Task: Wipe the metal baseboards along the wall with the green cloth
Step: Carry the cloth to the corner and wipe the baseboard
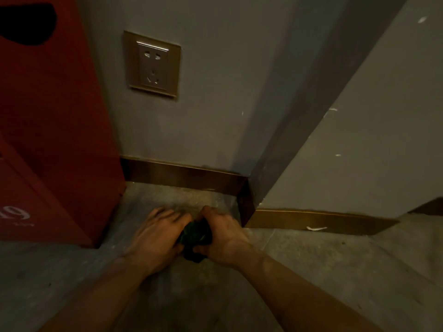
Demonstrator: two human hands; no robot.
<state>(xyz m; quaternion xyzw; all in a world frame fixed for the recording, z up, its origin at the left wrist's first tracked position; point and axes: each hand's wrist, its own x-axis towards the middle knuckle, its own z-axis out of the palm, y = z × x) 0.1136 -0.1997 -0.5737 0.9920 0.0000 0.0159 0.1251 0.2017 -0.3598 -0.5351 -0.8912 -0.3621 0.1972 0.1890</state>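
My left hand (157,233) and right hand (221,236) both gripped the one green cloth (195,238), bunching it low over the floor (311,271), probably to make a firm pad. Three baseboard (182,176) faces wrapped the wall corner just ahead; one socket (153,64) sat above, one red bin (48,128) alongside.

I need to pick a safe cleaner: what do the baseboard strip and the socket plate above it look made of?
Baseboard: seemingly brushed metal in a brass tone, with a soft streaky sheen and a sharply folded corner. Socket plate: a matching metallic gold finish, though it may be coated plastic; the picture cannot settle that.
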